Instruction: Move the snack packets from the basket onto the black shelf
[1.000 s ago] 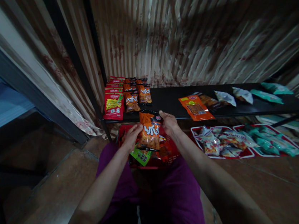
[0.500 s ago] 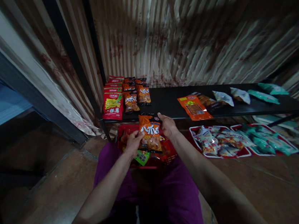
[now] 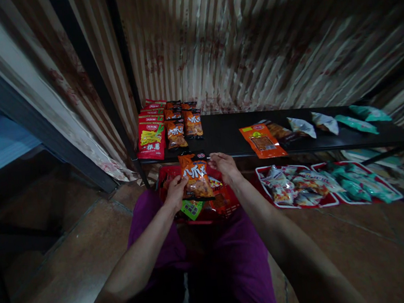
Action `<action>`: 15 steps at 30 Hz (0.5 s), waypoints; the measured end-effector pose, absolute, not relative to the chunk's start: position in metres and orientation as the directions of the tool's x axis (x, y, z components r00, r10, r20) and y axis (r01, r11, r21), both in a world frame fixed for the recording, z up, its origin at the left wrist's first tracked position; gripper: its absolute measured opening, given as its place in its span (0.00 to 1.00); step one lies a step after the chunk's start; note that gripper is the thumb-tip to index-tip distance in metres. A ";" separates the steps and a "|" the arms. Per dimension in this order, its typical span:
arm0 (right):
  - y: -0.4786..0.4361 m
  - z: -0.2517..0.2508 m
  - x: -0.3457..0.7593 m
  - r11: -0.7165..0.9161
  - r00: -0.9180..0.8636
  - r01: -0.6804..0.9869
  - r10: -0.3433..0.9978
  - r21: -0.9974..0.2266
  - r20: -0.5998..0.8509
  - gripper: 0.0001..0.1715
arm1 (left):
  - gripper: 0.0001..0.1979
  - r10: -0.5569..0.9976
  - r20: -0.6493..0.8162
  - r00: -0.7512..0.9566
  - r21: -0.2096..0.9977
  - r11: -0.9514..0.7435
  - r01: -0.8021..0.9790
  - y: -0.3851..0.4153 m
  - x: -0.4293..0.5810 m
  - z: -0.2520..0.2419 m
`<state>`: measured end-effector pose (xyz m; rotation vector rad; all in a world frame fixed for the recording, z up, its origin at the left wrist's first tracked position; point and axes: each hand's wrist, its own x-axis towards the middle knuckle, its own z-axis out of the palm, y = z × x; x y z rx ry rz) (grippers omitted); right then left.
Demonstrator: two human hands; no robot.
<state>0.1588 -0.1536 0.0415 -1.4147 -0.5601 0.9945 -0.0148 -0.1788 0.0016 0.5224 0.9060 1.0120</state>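
Observation:
My left hand (image 3: 174, 190) grips the left edge of an orange snack packet (image 3: 195, 177) and holds it up over a red basket (image 3: 226, 207) on my lap. Beside the packet's right top corner is my right hand (image 3: 224, 166); its fingers are curled and appear to touch the packet. More packets, among them a green one (image 3: 191, 209), lie in the basket. On the left end of the black shelf (image 3: 229, 138) just ahead, matching orange packets (image 3: 184, 124) stand in rows next to red packets (image 3: 151, 137).
Further right on the shelf lie a flat orange packet (image 3: 262, 140) and several pale and teal packets (image 3: 351, 121). Below the shelf, red-rimmed trays (image 3: 332, 189) hold mixed snacks. A corrugated metal wall backs the shelf, with a dark post (image 3: 108, 99) at its left.
The orange packet has risen and moved a little forward toward the shelf's edge. Both hands moved with it.

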 end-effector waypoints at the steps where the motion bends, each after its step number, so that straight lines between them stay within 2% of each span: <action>1: -0.154 0.042 0.160 -0.120 0.515 -0.246 0.825 -0.962 -0.234 0.09 | 0.19 0.886 -0.410 0.217 0.733 0.462 -0.500 -0.178 -0.015 0.000; 3: -0.161 0.042 0.161 -0.169 0.466 -0.271 0.838 -0.948 -0.283 0.11 | 0.19 0.891 -0.420 0.171 0.727 0.443 -0.524 -0.173 -0.015 -0.002; 6: -0.185 0.037 0.156 -0.335 0.280 -0.233 0.876 -0.913 -0.393 0.16 | 0.18 0.905 -0.413 0.098 0.737 0.396 -0.548 -0.165 -0.016 -0.001; 9: -0.210 0.027 0.143 -0.370 0.153 -0.224 0.901 -0.902 -0.407 0.21 | 0.18 0.915 -0.401 0.051 0.748 0.359 -0.558 -0.159 -0.014 0.002; 15: -0.222 0.009 0.123 -0.250 0.249 -0.412 0.894 -0.876 -0.373 0.23 | 0.18 0.906 -0.423 -0.027 0.753 0.335 -0.567 -0.160 -0.007 0.007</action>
